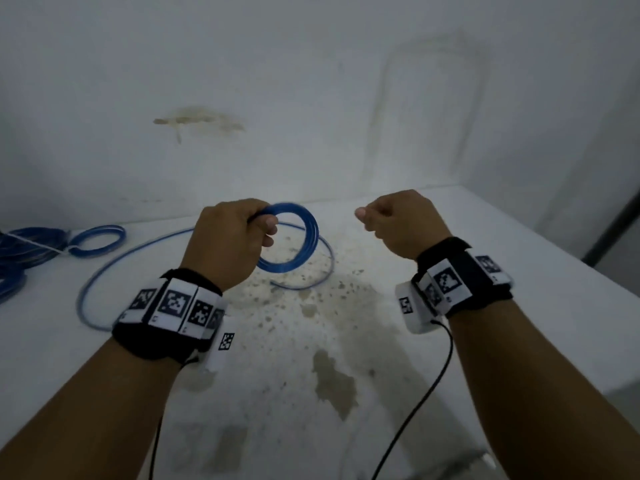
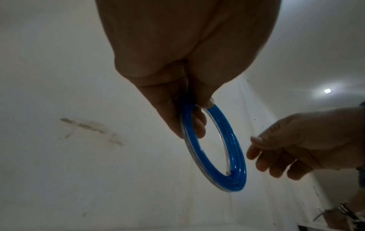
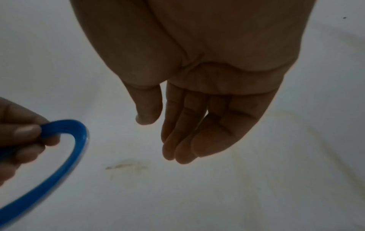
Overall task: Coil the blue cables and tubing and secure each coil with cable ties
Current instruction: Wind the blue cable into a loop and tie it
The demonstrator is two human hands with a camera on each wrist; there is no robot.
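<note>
The left hand (image 1: 227, 242) holds a small round coil of translucent blue plastic tubing (image 1: 304, 237) raised above the stained white surface (image 1: 346, 341). Thumb and curled fingers pinch the coil at its near-left edge, so the ring juts out to the right of the hand and stands roughly on edge. In the left wrist view the coil (image 2: 223, 150) hangs below the fingers (image 2: 199, 123), several turns lying side by side, with one cut end showing inside the ring near its lower part. A loose run of the same blue tubing (image 1: 114, 268) trails from the coil and sweeps in a wide loop across the surface to the left and under the raised ring.

The right hand (image 1: 398, 225) hovers just to the right of the coil, apart from it, holding nothing; the right wrist view shows its fingers (image 3: 189, 125) loosely extended and close together, thumb slightly apart.

At the far left edge of the surface lie more blue cable bundles (image 1: 31, 251), one small blue coil (image 1: 97, 240) beside them.
</note>
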